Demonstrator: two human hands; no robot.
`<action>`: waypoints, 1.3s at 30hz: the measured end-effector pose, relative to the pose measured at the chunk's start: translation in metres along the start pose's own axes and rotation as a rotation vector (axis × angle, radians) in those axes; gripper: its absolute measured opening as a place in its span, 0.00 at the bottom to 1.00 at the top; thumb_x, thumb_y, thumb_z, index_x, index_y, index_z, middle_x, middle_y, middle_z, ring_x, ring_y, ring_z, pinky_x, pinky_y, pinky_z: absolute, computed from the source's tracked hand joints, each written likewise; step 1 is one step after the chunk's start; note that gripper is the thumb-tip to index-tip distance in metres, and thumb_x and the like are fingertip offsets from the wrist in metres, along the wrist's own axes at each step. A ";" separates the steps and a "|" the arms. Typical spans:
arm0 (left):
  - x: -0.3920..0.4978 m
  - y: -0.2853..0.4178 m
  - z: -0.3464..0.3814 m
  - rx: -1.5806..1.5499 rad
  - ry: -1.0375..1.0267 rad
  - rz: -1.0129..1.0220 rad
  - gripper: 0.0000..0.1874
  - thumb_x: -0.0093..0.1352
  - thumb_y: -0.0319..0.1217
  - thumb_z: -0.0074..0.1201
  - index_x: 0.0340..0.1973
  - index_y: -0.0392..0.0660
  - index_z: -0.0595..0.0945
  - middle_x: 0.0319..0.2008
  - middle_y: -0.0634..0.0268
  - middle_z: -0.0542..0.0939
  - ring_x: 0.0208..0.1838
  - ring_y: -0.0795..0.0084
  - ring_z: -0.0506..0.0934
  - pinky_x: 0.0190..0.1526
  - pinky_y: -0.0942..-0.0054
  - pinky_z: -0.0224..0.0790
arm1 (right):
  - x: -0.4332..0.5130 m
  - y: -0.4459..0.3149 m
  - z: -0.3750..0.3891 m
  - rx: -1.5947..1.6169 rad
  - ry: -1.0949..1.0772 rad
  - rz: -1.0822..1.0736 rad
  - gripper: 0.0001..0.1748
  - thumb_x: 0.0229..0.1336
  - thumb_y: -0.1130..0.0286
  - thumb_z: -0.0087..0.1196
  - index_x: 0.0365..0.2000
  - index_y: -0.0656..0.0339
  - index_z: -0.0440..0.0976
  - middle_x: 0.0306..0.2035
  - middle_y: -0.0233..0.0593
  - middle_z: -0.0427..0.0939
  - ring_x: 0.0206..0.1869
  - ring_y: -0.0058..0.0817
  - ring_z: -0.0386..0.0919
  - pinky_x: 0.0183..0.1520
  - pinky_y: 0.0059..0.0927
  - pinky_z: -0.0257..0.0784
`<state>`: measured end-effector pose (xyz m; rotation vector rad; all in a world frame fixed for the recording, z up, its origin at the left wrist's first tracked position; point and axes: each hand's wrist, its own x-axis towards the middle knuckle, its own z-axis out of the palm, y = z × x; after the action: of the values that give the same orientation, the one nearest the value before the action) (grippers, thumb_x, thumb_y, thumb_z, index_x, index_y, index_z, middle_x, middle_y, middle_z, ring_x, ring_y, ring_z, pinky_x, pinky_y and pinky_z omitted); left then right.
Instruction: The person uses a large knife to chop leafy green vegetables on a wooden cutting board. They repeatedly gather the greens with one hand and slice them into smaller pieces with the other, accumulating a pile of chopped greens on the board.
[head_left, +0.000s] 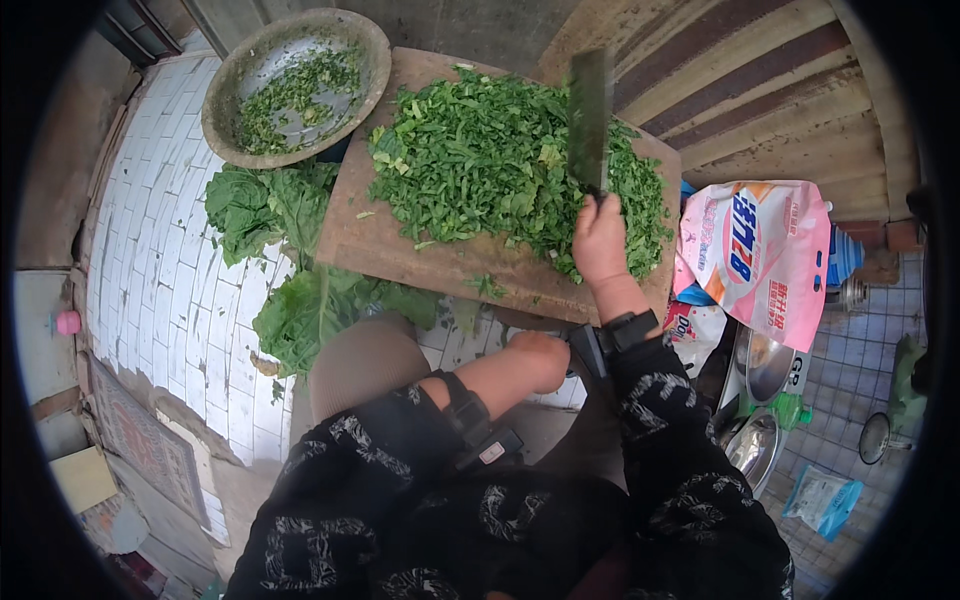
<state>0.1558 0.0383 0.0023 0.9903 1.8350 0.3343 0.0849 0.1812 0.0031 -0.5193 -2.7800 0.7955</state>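
Chopped leafy greens (480, 157) lie in a thick heap across a wooden cutting board (390, 262). My right hand (600, 236) is closed around the handle of a cleaver (589, 116), whose blurred blade is over the right part of the heap. In front of the board's near edge, my left hand (538, 361) is held low near my knees, its fingers curled; whether it holds anything cannot be seen.
At the upper left, a metal basin (214, 124) holds finely chopped greens. Whole green leaves (300, 315) lie beside and below the board on the left. A pink-and-white plastic bag (757, 255), metal bowls (754, 450) and a corrugated wall (750, 82) are on the right.
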 end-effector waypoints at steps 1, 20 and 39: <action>0.000 0.001 0.000 0.002 -0.003 -0.005 0.17 0.61 0.38 0.54 0.41 0.42 0.81 0.43 0.52 0.80 0.50 0.55 0.77 0.50 0.60 0.70 | 0.000 -0.001 0.005 -0.134 -0.195 0.049 0.15 0.66 0.64 0.40 0.37 0.69 0.63 0.26 0.59 0.75 0.28 0.56 0.74 0.32 0.47 0.68; -0.012 0.002 0.008 0.018 -0.150 0.015 0.15 0.59 0.31 0.51 0.40 0.39 0.82 0.41 0.54 0.81 0.46 0.58 0.79 0.45 0.62 0.72 | -0.019 -0.019 0.012 0.102 -0.094 -0.051 0.14 0.64 0.65 0.43 0.39 0.69 0.61 0.24 0.60 0.74 0.30 0.57 0.75 0.31 0.49 0.70; -0.032 0.002 0.055 0.191 -0.281 0.149 0.15 0.55 0.28 0.58 0.39 0.44 0.84 0.42 0.59 0.82 0.44 0.60 0.80 0.41 0.61 0.74 | -0.042 -0.060 0.029 0.043 -0.188 0.001 0.15 0.63 0.64 0.44 0.36 0.70 0.63 0.23 0.60 0.74 0.28 0.58 0.74 0.31 0.50 0.69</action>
<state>0.2097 0.0054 -0.0024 1.2431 1.5618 0.1022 0.0982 0.1040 0.0079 -0.4600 -2.9246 0.9482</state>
